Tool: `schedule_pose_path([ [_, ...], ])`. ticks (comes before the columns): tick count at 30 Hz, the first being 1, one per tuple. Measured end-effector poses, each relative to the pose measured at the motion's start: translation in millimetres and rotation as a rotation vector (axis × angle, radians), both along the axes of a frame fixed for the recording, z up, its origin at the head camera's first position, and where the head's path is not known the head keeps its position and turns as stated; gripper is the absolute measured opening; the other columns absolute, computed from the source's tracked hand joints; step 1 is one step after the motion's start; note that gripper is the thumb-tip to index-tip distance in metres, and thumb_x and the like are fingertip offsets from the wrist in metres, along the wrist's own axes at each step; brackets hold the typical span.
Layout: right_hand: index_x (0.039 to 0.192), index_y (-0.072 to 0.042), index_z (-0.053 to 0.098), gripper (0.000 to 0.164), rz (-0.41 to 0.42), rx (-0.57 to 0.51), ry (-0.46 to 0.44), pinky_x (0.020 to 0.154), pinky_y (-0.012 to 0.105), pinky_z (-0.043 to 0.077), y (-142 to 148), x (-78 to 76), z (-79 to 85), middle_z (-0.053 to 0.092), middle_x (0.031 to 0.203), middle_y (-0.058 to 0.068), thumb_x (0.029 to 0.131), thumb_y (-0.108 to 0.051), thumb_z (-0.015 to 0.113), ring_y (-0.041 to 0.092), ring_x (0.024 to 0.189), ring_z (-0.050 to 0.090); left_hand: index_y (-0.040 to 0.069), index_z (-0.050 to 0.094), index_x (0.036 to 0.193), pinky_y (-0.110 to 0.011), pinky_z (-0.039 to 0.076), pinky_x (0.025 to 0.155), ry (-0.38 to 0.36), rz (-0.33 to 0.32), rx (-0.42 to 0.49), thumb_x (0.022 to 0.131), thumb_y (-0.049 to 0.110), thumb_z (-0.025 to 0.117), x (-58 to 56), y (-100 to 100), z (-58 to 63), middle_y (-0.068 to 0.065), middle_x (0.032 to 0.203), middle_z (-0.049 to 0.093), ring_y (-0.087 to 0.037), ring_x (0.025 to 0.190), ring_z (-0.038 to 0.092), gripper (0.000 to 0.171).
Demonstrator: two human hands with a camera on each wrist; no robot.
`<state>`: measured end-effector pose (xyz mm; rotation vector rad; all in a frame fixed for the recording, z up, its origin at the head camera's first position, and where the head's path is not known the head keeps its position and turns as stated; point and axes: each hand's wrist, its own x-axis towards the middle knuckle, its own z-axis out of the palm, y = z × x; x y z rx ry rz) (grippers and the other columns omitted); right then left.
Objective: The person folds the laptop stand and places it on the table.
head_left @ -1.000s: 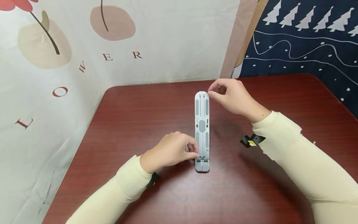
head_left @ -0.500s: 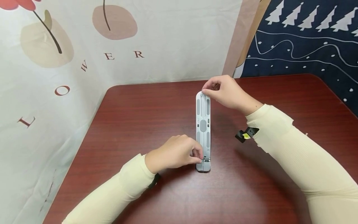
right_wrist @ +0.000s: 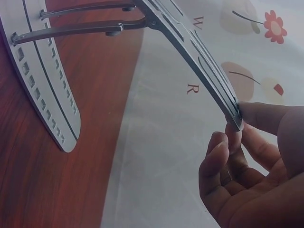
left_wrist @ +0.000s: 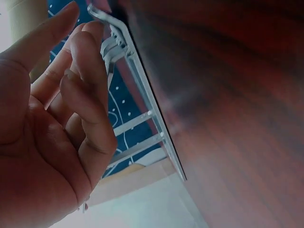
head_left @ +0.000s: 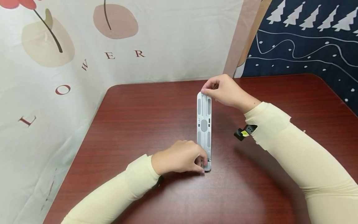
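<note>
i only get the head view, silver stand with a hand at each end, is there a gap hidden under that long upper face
Observer: Yes, there's a gap. In the right wrist view the silver stand has its upper plate propped on struts, apart from the lower plate.

Operator: ok and that lower plate i can't see, is it plain or cut

Observer: Cut. The right wrist view shows two rows of small notches running along it, one down each side.
</note>
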<state>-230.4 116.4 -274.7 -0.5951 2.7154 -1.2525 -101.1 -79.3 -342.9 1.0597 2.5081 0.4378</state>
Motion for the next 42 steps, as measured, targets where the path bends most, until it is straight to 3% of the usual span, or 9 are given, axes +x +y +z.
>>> schedule_pose_path([
  [12,0.100,-0.010,0.076,0.013,0.001,-0.003,-0.009,0.065,0.029,0.050,2,0.0,2.0,0.068,0.096,0.009,0.096,-0.018,0.066,0.023,0.080,0.056,0.036,0.075,0.099,-0.022,0.044,0.061,0.021,-0.080,-0.044,0.083,0.032,0.082,1.1,10,4.0,0.027,0.064,0.057,0.007,0.060,0.053,0.019],
  [31,0.096,-0.008,0.077,0.015,-0.020,0.048,-0.016,0.069,0.031,0.042,6,1.2,7.0,0.069,0.096,0.010,0.095,-0.017,0.065,0.022,0.087,0.053,0.039,0.076,0.100,-0.025,0.044,0.061,0.036,-0.106,-0.096,0.083,0.031,0.081,-1.5,8,0.9,0.026,0.066,0.057,0.004,0.066,0.054,0.020],
  [42,0.097,-0.007,0.077,0.016,-0.042,0.076,-0.012,0.068,0.031,0.043,9,3.3,10.9,0.067,0.099,0.012,0.096,-0.018,0.065,0.023,0.089,0.052,0.043,0.077,0.101,-0.028,0.049,0.072,0.052,-0.087,-0.101,0.083,0.034,0.080,-4.0,3,0.8,0.029,0.074,0.063,0.008,0.071,0.055,0.020],
])
